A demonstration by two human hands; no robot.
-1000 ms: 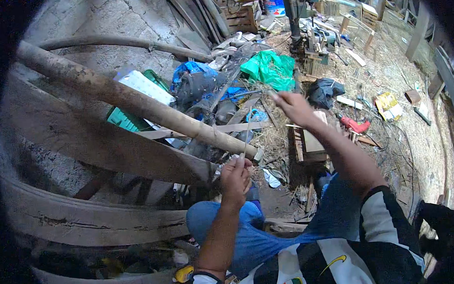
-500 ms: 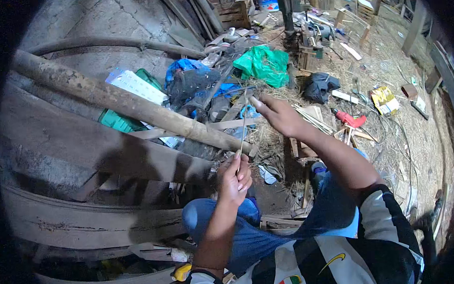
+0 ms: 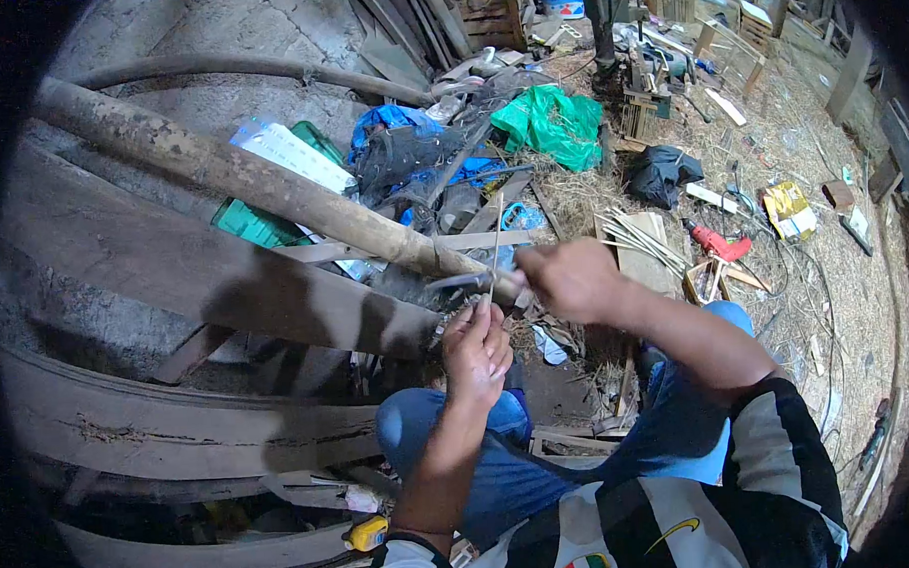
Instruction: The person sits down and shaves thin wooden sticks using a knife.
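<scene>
My left hand (image 3: 479, 353) is closed round the lower part of a thin wooden stick (image 3: 498, 234), which points up and away from me. My right hand (image 3: 577, 280), slightly smeared by motion, is closed on the handle of a knife. The knife's blade (image 3: 458, 281) reaches left and crosses the stick just above my left fingers. Beyond both hands, the end of a thick bamboo pole (image 3: 403, 244) lies close to the blade.
Wide wooden planks (image 3: 173, 264) run along the left. A bundle of thin sticks (image 3: 638, 240) lies on the right, near a red drill (image 3: 715, 241) and a black plastic bag (image 3: 663, 175). Farther off is a green plastic bag (image 3: 554, 125). A yellow tape measure (image 3: 367, 533) sits low by my left arm.
My right hand has moved down the stick toward my left hand, bringing the knife blade close to the left fingers. The view has shifted slightly; my left hand still grips the stick.
</scene>
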